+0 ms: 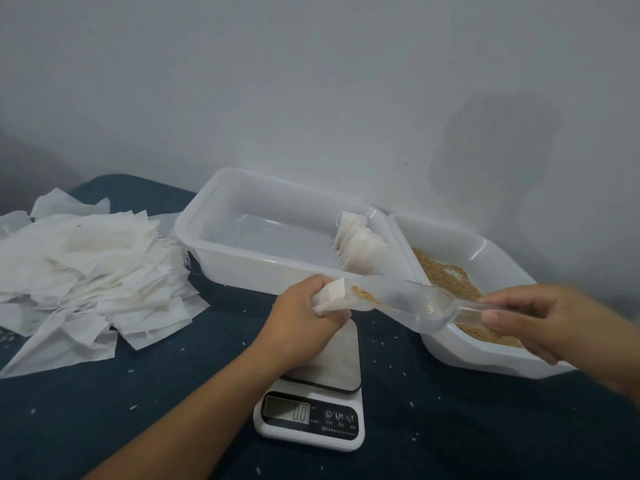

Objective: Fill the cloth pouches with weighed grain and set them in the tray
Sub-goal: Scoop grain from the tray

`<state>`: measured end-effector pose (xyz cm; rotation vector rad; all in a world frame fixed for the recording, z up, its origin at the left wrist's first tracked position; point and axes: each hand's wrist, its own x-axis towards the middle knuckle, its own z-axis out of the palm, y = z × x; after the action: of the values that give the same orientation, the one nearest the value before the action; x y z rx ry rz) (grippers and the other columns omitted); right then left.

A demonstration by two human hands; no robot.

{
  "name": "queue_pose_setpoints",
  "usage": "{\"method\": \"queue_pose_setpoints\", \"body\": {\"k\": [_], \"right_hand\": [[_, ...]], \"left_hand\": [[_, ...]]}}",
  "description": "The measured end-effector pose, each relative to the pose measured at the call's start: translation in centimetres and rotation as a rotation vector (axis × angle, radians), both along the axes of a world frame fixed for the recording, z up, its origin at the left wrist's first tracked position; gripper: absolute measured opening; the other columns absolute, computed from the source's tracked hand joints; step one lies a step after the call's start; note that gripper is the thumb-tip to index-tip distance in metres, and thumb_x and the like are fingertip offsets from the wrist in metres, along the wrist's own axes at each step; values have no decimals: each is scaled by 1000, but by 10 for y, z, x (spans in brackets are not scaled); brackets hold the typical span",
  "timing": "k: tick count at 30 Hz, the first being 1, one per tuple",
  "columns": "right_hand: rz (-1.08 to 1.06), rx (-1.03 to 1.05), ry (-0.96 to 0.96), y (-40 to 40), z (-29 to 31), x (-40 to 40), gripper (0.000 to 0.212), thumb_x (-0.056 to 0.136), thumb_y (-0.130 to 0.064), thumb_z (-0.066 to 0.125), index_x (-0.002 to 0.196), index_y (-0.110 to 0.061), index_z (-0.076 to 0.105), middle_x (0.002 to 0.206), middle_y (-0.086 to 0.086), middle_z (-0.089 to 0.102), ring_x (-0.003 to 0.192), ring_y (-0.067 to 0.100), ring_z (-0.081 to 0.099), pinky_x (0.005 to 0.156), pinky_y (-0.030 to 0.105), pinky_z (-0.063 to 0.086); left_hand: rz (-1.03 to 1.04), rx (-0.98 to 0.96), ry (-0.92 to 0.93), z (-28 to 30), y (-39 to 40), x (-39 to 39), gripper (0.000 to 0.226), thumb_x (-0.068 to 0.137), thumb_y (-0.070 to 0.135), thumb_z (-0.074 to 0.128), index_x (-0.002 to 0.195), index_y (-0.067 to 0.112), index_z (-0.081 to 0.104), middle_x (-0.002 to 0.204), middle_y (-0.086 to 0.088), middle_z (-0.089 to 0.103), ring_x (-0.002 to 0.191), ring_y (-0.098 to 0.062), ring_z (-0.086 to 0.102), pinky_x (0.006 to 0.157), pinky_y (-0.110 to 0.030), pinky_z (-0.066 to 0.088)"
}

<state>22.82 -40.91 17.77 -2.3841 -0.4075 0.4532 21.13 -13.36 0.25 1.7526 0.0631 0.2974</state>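
**Pouch held open over the scale, scoop tipping grain in**

Pouch [331,295] sits at centre frame in your left hand [304,322], whose fingers are clenched round its lower part, leaving the mouth turned toward the scoop [398,299]. It looks limp and nearly weightless, so judge it as something that folds shut unless you keep the rim spread; hold it just below the opening, not at the bottom. Your right hand [554,318], at right of frame, pinches the clear scoop by its handle, lip touching the pouch mouth with a little grain [365,295] at the tip. Stiff and smooth, the scoop will likely let grain slide fast, so tilt gently.

Below your left hand stands the scale [311,415]. The tray [242,268] above centre holds a few filled pouches [360,249] leaning at its right end. Grain tub [485,355] lies at right; spare pouches [86,271] are heaped at left on the dark table [450,427], where loose grains lie scattered.
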Motion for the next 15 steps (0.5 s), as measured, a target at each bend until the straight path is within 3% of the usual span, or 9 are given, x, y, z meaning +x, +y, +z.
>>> {"method": "queue_pose_setpoints", "body": {"k": [3, 4, 6, 8, 11, 13, 15], "right_hand": [[-40, 142, 39, -5, -19, -1, 59, 58, -76, 83, 103, -37, 82, 55, -3, 55, 45, 11, 33, 51, 24, 38], [-47, 181, 47, -5, -26, -1, 54, 63, -70, 83, 103, -36, 82, 54, -2, 53, 46, 13, 34, 57, 28, 40], [-51, 280, 45, -8, -39, 1, 62, 60, -74, 83, 105, -32, 82, 50, -4, 47, 49, 14, 36, 69, 33, 42], [-83, 390, 37, -11, -53, 3, 74, 53, -81, 83, 103, -27, 82, 50, -5, 48, 48, 13, 33, 71, 37, 40], [-96, 547, 31, -4, -73, 6, 66, 57, -70, 89, 108, -29, 81, 52, -2, 39, 52, 16, 33, 79, 34, 44], [-101, 626, 8, 5, -86, 13, 70, 45, -70, 94, 101, -30, 81, 55, -3, 43, 51, 12, 36, 63, 29, 40], [-103, 642, -5, 20, -96, 21, 56, 46, -60, 97, 84, -24, 78, 57, -3, 46, 50, 10, 39, 51, 24, 37]], "left_hand": [[-22, -88, 11, 1, -1, -1, 11, 88, 26, 76, 95, 32, 69, 69, 24, 63, 61, 7, 55, 52, -9, 41], [-31, -119, 20, 1, -1, -1, 12, 88, 26, 76, 96, 32, 70, 69, 23, 63, 60, 7, 56, 52, -9, 41], [-43, -179, 47, 2, -2, 0, 10, 90, 27, 74, 97, 32, 70, 68, 23, 62, 59, 7, 56, 54, -11, 43], [-54, -264, 82, 5, -2, -1, 7, 94, 30, 71, 100, 32, 72, 71, 21, 64, 66, 5, 58, 58, -12, 46], [-68, -455, 163, 14, -3, -2, 16, 97, 37, 69, 106, 27, 76, 90, 11, 73, 84, -6, 65, 66, -19, 50], [-71, -583, 236, 21, -5, -3, 23, 96, 36, 69, 109, 20, 77, 101, 3, 76, 90, -11, 69, 66, -22, 52], [-104, -665, 275, 24, -5, -4, 24, 98, 33, 65, 111, 17, 78, 107, -2, 77, 96, -15, 71, 68, -25, 56]]}}
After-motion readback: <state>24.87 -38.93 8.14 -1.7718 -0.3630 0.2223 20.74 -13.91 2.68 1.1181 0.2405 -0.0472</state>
